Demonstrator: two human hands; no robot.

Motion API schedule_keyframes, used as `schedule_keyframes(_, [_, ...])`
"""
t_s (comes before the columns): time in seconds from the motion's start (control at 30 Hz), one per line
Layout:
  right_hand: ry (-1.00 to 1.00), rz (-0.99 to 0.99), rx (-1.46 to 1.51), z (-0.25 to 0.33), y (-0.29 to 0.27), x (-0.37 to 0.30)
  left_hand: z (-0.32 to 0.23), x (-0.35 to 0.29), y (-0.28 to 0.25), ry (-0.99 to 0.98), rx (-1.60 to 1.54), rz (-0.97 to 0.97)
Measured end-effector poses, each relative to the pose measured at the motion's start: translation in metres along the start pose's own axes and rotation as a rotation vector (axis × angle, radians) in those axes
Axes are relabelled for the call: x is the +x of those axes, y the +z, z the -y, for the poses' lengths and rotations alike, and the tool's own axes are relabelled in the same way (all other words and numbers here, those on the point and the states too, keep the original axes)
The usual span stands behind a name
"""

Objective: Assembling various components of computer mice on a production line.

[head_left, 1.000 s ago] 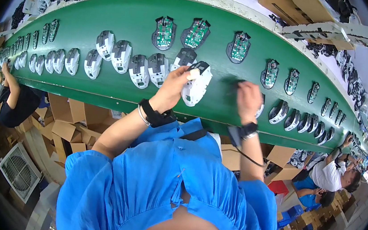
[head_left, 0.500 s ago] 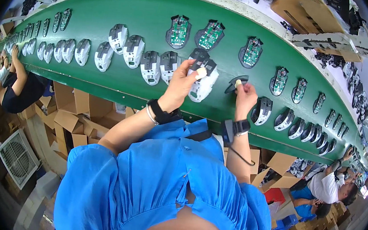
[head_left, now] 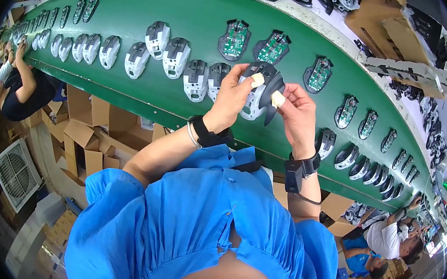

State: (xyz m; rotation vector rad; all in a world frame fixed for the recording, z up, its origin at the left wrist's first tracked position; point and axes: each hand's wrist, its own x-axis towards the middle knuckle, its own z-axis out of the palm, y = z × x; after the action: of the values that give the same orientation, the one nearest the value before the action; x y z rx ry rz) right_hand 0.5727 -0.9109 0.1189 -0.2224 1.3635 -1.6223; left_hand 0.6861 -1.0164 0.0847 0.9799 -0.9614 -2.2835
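My left hand (head_left: 232, 98) grips a white and black computer mouse shell (head_left: 250, 111) above the green work surface, its thumb on the dark upper part. Against the right side of that shell, my right hand (head_left: 298, 114) pinches a curved black side panel (head_left: 274, 88); whether the panel is seated cannot be seen. Pale finger covers are on both thumbs. Beside my left hand lie two white and black mouse shells, the nearer one (head_left: 215, 77) partly hidden by the hand. Beyond my hands rest mouse bases with green circuit boards (head_left: 236, 38).
The long green conveyor (head_left: 138, 13) carries rows of mouse shells at left and finished-looking dark mice (head_left: 347, 156) at right. Black parts pile along the far ledge, near a cardboard box (head_left: 380, 25). Open cartons (head_left: 90, 142) stand below. Other people work at both ends.
My right hand has moved left and brought the black side panel from beside the mouse shell up against its right side. My left hand still holds the shell. The whole view has shifted slightly.
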Motion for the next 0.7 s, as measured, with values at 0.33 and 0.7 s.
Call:
schedule_keyframes(0.33, [-0.132, -0.193, -0.438, 0.0, 0.018, 0.006, -0.013, 0.007, -0.003, 0.045, 0.074, -0.041])
schedule_keyframes(0.7, [0.067, 0.071, 0.232, 0.008, 0.024, 0.001, -0.041, -0.012, -0.012, 0.011, 0.365, 0.307])
